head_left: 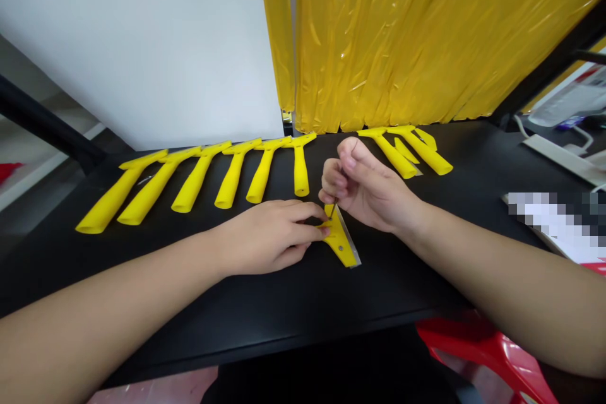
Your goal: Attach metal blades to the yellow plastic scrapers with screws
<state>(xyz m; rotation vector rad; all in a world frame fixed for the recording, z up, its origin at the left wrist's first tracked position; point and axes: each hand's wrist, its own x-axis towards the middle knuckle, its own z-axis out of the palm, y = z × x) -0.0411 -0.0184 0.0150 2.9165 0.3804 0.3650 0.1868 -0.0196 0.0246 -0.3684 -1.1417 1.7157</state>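
A yellow scraper lies on the black table with a metal blade along its right edge and a screw in its head. My left hand is closed on it from the left, fingertips pressed on the head's inner side; its handle is hidden under the hand. Above the head, my right hand is curled in a fist round a thin dark metal tool, which looks like a hex key. The tool's tip points down at the upper part of the scraper head, and its top is hidden in the fingers.
Several yellow scraper handles lie in a row at the back left of the black table. More yellow scraper parts lie behind my right hand. A white panel and yellow plastic curtain stand behind. A red chair-like thing is below.
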